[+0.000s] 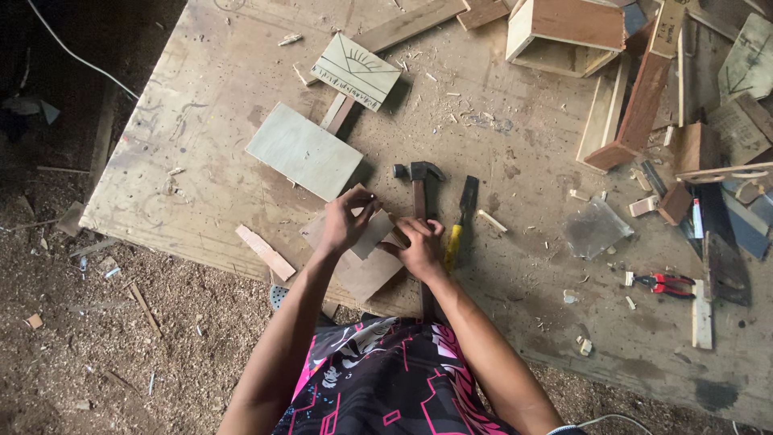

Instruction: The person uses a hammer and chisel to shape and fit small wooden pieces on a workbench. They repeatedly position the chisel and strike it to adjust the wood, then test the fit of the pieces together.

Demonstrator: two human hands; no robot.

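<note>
Plywood is what both hands work on: the left hand (pixel 345 225) pinches the upper corner of a small thin panel (pixel 372 234) between thumb and fingertips, while the right hand (pixel 421 248) is curled closed on the panel's right edge, pressing it onto a larger brown board (pixel 366 274) lying on the worktop (pixel 201 121) in front of the person's lap. Whether anything small sits between the right fingers cannot be told. To do this well, the panel's edges should, I judge, sit square to the board beneath, held flat with firm pressure from both sides so it does not slide, with fingertips kept at the rim. Touching the right hand on its far side lies a hammer (pixel 420 189), head pointing away, and just beside that a chisel (pixel 460 225) with a yellow handle, both within easy reach. Farther up sits a pale green panel (pixel 304 151), and beyond it a small panel with a sunburst drawn on it (pixel 356 70). Red pliers (pixel 664 283) lie well apart to the right, among offcuts and an open wooden box (pixel 564 36).
</note>
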